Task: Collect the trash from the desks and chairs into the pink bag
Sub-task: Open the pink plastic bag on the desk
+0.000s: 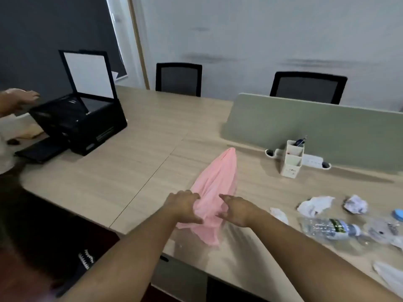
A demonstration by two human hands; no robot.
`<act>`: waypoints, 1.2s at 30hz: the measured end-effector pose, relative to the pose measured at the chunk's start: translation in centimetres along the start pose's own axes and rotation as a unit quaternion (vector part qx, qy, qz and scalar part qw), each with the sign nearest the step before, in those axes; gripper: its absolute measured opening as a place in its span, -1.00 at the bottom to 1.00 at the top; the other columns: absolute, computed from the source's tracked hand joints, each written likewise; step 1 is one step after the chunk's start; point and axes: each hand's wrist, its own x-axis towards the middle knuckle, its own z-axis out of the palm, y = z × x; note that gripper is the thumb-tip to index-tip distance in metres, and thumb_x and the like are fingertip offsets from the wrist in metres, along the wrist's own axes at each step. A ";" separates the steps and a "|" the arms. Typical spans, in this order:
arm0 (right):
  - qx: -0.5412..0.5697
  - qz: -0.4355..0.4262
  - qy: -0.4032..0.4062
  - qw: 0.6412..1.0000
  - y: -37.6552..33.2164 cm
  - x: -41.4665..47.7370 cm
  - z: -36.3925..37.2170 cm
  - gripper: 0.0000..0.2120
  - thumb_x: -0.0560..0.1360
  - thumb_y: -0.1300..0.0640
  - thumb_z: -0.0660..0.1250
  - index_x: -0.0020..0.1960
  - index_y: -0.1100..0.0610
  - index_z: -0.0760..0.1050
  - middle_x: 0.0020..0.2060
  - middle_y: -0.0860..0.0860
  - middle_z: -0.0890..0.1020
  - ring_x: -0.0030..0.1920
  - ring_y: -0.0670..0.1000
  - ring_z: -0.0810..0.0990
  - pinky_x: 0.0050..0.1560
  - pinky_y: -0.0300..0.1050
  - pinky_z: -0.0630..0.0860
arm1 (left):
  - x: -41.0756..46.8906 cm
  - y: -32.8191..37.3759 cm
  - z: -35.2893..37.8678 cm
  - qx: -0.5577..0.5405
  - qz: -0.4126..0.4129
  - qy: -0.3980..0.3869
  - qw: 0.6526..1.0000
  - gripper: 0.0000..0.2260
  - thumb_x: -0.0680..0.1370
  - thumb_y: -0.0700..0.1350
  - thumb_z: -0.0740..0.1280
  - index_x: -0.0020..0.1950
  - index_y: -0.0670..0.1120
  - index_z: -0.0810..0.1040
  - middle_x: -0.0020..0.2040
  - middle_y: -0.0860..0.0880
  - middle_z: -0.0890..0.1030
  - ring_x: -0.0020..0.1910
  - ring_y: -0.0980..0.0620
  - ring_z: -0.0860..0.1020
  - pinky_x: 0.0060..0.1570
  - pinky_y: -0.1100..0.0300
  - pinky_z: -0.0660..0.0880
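The pink bag (218, 177) lies flat and crumpled on the wooden desk (122, 177), stretching away from me. My left hand (185, 205) pinches its near left edge. My right hand (236, 211) grips the near right edge, index finger pointing out. To the right on the desk lie crumpled white paper (315, 204), another paper ball (356, 204), a small white scrap (280, 214) and an empty clear plastic bottle (331, 228).
A black printer (80, 118) with its lid up stands at the left, with another person's hand (20, 99) beside it. A white pen holder (292, 159) and power strip sit by the green divider (316, 127). Two black chairs (178, 79) stand behind the desk.
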 end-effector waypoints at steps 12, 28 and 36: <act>0.052 0.088 0.137 0.985 -1.1 4.8 0.4 -0.92 0.45 0.10 0.30 -0.11 0.08 0.42 -0.06 0.13 0.60 -0.09 0.14 0.55 -0.17 -0.13 0.37 | 3.9 0.1 -0.6 -0.138 0.011 0.077 0.987 -0.84 0.49 -0.12 0.23 0.03 -0.03 0.55 0.03 -0.10 0.62 0.05 -0.15 0.58 -0.01 0.13 0.49; 0.531 0.155 0.256 0.793 3.6 -0.9 -10.2 -0.66 0.51 0.27 0.35 -0.40 0.14 0.34 -0.51 0.02 0.50 -0.55 -0.07 0.48 -0.53 -0.28 0.39 | 6.3 0.8 -16.4 -0.651 -0.012 -0.034 0.758 -0.80 0.60 -0.14 0.18 -0.16 -0.12 0.54 -0.26 -0.08 0.60 -0.34 -0.01 0.55 -0.20 0.11 0.47; 0.727 0.091 0.141 0.666 8.3 -3.5 -13.0 -0.76 0.45 0.17 0.37 0.07 0.27 0.58 -0.18 0.16 0.68 -0.33 0.04 0.67 -0.25 -0.10 0.64 | 5.2 -2.6 -14.9 -0.731 0.008 -0.100 0.675 -0.72 0.58 -0.20 0.12 -0.08 -0.23 0.61 -0.25 -0.16 0.67 -0.32 -0.07 0.65 -0.21 0.12 0.60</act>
